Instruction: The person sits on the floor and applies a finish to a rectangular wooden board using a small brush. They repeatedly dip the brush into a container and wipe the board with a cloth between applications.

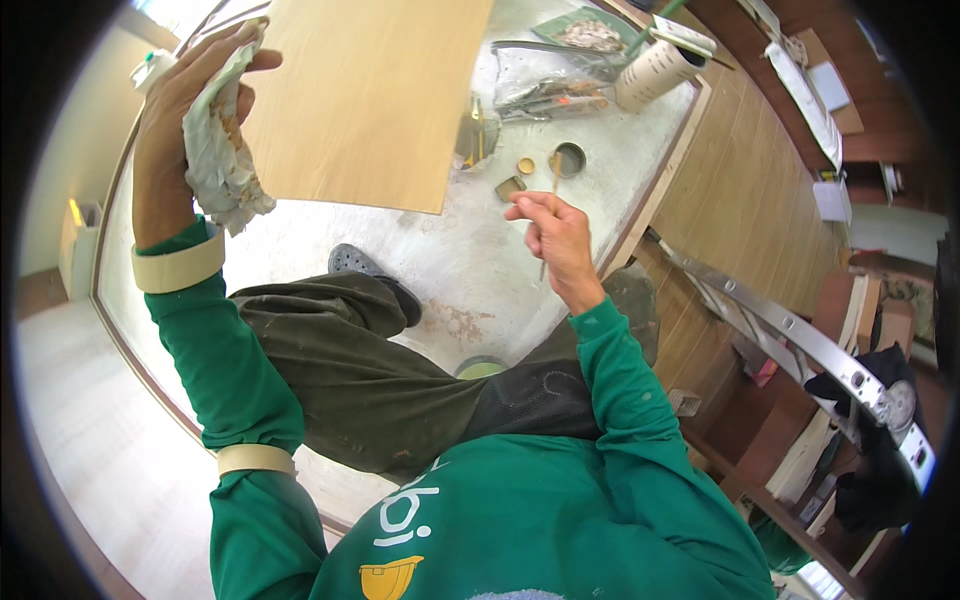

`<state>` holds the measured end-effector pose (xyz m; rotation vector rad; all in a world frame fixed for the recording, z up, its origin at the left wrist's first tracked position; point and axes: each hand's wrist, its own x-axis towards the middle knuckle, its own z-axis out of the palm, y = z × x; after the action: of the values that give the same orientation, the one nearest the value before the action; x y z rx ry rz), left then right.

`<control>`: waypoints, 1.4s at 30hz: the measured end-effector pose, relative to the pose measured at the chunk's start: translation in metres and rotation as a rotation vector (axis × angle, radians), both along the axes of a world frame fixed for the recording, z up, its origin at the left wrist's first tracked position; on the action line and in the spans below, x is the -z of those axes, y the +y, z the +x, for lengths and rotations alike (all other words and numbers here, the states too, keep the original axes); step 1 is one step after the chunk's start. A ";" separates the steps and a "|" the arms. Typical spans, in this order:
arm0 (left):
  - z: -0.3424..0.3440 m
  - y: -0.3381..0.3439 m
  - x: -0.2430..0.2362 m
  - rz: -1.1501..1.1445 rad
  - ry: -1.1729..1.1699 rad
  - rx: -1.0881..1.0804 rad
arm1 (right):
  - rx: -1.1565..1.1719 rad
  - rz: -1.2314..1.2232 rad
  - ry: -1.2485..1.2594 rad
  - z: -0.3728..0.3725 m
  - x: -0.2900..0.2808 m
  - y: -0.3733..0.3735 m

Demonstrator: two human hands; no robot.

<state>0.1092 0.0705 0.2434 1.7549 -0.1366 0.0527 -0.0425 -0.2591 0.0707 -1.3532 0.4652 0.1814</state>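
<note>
In my left hand (pixel 165 140) is a crumpled white rag (pixel 225 145) with brown stains, pressed between fingers and palm beside the left edge of a pale wooden board (pixel 360 100). Whether that hand also touches the board I cannot tell. My right hand (pixel 555 235) pinches a thin paintbrush (pixel 556 172), its tip pointing away from me at a small round dark cup (pixel 569 158). A small yellowish round lid or pot (pixel 526 165) and a small squarish brown container (pixel 510 188) stand just left of the cup.
Behind the cups lie a clear plastic bag of tools (pixel 550 95), a tall patterned cylinder (pixel 655 75) and a green tray (pixel 580 35). A metal ladder (pixel 760 310) leans at the right. Two tape rolls (pixel 180 265) circle my left sleeve. My grey clog (pixel 355 262) rests below the board.
</note>
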 end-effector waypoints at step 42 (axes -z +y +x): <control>0.020 -0.093 0.024 0.393 0.250 0.088 | 0.086 -0.473 0.105 0.060 0.263 -0.071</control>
<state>0.1296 -0.0229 0.2196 2.1270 -0.0427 -0.2741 0.0170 -0.3299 -0.1921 -1.7871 0.6824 0.0730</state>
